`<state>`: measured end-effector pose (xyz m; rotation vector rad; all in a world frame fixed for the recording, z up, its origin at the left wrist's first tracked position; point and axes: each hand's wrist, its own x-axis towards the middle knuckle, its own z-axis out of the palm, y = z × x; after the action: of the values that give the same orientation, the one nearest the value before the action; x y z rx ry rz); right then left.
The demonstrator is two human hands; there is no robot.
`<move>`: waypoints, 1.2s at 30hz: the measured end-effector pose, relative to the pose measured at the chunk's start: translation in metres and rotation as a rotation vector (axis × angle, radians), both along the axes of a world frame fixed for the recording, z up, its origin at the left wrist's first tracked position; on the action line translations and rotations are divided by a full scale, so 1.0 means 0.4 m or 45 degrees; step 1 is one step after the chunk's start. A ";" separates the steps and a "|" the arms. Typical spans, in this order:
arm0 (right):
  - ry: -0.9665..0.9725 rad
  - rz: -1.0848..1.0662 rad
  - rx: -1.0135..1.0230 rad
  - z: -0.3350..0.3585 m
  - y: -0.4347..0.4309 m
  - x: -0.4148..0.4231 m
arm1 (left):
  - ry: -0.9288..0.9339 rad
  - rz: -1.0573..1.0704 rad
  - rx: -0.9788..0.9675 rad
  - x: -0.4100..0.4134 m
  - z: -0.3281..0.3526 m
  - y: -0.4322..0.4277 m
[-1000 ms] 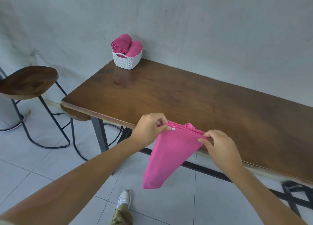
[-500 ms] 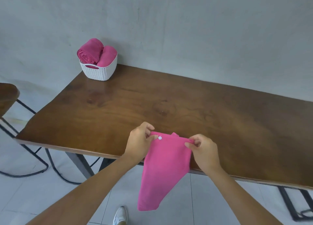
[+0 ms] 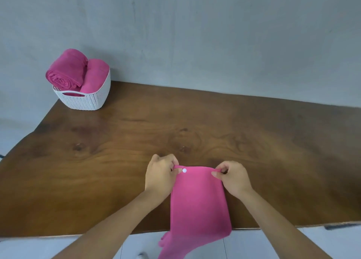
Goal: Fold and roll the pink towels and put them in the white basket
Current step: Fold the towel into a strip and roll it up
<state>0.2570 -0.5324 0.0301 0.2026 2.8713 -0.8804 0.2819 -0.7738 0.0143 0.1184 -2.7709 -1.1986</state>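
Note:
A pink towel (image 3: 197, 204) with a small white button near its top left corner lies partly on the wooden table (image 3: 97, 161); its lower end hangs over the front edge. My left hand (image 3: 161, 175) pinches the towel's top left corner. My right hand (image 3: 233, 177) pinches the top right corner. A white woven basket (image 3: 86, 100) stands at the table's far left corner. It holds two rolled pink towels (image 3: 66, 71), one leaning on the other.
A grey wall runs right behind the table. Pale floor tiles show below the front edge, with the tip of a shoe (image 3: 141, 255) at the bottom. A dark bar (image 3: 341, 226) pokes out under the table at the right.
Both hands have carried the towel forward from the table's front edge onto the tabletop. The view has moved closer and rightwards; the stools at the left are out of sight.

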 end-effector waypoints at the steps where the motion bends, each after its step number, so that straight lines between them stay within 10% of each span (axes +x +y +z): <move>1: -0.018 -0.023 -0.003 0.002 -0.007 -0.019 | 0.013 -0.005 -0.032 -0.023 0.000 -0.004; 36: -0.248 -0.207 0.187 0.060 -0.068 -0.678 | -0.241 0.156 -0.346 -0.701 0.005 -0.029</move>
<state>-0.0141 -0.5597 0.0540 0.5139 2.7657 -0.6339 0.0015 -0.7854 0.0163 0.3876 -3.0053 -0.8119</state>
